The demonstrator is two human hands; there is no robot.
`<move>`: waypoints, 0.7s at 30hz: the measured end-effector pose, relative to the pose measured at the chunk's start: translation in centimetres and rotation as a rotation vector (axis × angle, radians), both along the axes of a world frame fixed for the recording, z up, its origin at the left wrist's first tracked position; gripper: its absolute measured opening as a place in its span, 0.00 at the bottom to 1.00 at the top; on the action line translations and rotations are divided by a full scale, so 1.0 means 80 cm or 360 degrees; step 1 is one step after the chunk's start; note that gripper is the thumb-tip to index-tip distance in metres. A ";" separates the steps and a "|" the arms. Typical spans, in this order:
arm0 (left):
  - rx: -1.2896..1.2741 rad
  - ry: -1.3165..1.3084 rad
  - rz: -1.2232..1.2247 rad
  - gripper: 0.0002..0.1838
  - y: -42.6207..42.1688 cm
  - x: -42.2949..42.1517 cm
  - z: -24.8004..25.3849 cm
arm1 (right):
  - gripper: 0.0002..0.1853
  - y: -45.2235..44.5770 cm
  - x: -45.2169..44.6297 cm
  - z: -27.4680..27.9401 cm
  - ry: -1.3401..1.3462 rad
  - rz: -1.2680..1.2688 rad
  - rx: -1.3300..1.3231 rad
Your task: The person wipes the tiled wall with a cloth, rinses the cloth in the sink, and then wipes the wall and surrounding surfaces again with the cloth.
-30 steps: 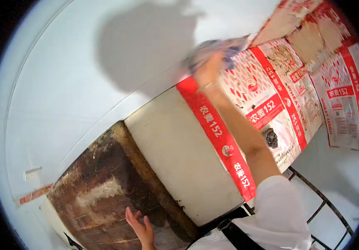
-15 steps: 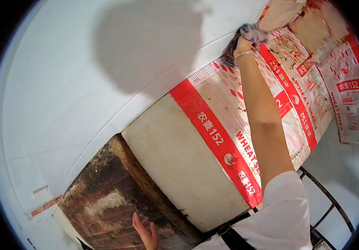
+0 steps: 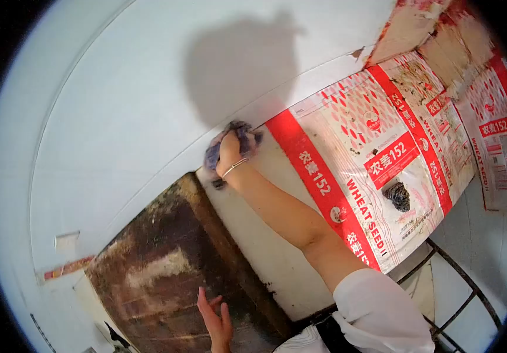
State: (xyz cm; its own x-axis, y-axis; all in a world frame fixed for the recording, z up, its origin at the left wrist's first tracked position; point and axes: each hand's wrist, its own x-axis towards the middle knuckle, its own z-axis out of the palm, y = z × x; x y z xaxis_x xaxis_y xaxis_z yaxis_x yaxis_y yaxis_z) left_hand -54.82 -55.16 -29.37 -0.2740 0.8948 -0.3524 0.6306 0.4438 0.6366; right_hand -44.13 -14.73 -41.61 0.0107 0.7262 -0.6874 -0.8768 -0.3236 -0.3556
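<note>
My right hand (image 3: 230,150) is closed around a crumpled dark cloth (image 3: 245,134) with a mottled look. It presses the cloth against the lower edge of the white wall (image 3: 118,112), where the wall meets a pale board (image 3: 259,229). A bracelet circles that wrist. Low in the view, my left hand (image 3: 215,320) has its fingers apart and holds nothing. It is in front of a dark, stained wooden panel (image 3: 153,294); whether it touches the panel I cannot tell.
Red-and-white wheat seed sacking (image 3: 338,156) covers the surface to the right. On it lies a dark crumpled lump (image 3: 397,196). Worn brown cardboard (image 3: 403,32) is at the upper right, and a dark metal frame (image 3: 462,276) stands at the lower right.
My right hand has moved left and down along the wall edge with the cloth, from the sacking to the pale board. The dark lump has come into view. My left hand remains open.
</note>
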 end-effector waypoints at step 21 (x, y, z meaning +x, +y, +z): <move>0.0299 -0.2468 0.0517 0.19 0.223 -0.003 0.025 | 0.08 -0.379 0.235 0.029 -0.1257 0.1116 0.0381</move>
State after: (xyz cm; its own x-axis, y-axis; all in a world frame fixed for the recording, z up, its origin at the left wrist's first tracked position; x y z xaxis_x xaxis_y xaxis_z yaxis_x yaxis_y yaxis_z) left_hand -55.08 -37.30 -27.35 0.0497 0.9333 -0.3555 -0.7520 0.2692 0.6017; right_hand -25.33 -45.06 -39.30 -0.0816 0.8574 -0.5081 -0.0189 -0.5111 -0.8593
